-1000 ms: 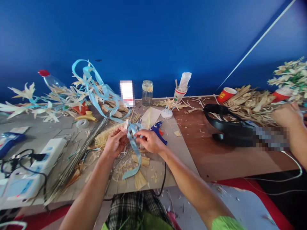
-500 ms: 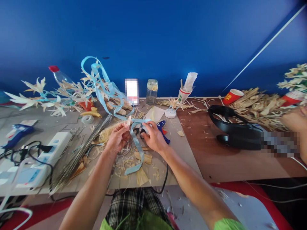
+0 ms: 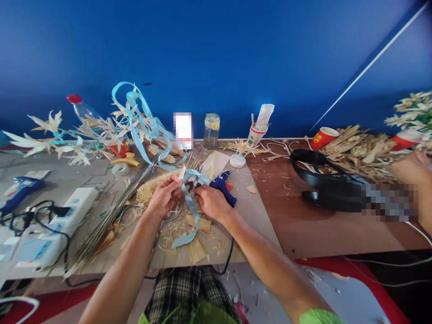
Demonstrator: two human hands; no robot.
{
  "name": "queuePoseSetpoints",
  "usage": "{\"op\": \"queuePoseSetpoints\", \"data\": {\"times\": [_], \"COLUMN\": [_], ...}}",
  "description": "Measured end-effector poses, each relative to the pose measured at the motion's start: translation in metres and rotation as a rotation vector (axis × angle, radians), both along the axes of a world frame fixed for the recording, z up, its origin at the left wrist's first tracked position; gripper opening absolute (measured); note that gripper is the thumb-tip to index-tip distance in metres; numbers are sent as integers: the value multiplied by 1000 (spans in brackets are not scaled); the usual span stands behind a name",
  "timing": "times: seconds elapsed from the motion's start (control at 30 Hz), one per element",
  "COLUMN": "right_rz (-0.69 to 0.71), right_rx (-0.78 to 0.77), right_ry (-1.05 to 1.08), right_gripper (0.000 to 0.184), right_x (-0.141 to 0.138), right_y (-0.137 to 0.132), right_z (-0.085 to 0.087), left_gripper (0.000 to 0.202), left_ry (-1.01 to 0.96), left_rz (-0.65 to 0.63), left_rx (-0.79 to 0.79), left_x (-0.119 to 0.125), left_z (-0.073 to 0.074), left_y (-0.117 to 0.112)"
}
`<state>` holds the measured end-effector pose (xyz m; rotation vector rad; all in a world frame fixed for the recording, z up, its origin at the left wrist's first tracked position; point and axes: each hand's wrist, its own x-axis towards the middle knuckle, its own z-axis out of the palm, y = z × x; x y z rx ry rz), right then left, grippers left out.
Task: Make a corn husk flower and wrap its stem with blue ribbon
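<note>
My left hand [image 3: 166, 193] is closed in a pinch on a small pale corn-husk piece [image 3: 182, 173]. A light-blue ribbon [image 3: 192, 204] passes just beside these fingertips; its loose end hangs toward the table's front, and its other length loops up to the left. My right hand [image 3: 212, 202] is down at the scissors [image 3: 189, 185], its fingers curled at their dark handles. The hand hides part of the scissors. A blue glue gun [image 3: 222, 186] lies just beyond the right hand. Husk scraps [image 3: 197, 249] are scattered below both hands.
A bundle of thin wires [image 3: 111, 216] and a white power strip [image 3: 70, 220] lie on the left. Husk flowers [image 3: 50, 121] stand behind them. A glass jar [image 3: 211, 130] is at the back. To the right are a black headset-like device [image 3: 324, 184] and another person's hand [image 3: 410, 166].
My right hand has left the ribbon and moved down to the scissors, its fingers closing from a spread pose. My left hand keeps its pinch. The view has shifted slightly.
</note>
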<state>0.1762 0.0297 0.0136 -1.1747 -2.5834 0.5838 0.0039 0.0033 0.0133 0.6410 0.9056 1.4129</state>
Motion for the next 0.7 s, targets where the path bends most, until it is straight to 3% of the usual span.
{"op": "queuePoseSetpoints", "data": {"times": [0.17,0.3,0.57,0.7], "right_rz": [14,43,-50,-32], "right_rx": [49,103,290,319], "right_ry": [-92,-23,661,851], "right_gripper": [38,32,23,20], "right_x": [-3,-4,2,5], "right_y": [-3,-4,9,8], "right_z": [1,0,-7,-1], "left_gripper": [21,24,24,23], "left_ry": [15,27,70,68], "left_rz": [-7,7,46,7], "left_rx": [-10,-40,-63,-38], "left_x": [0,0,-3,-3], "left_z": [-5,-4,-4,-5], "left_y": [2,1,1,1]}}
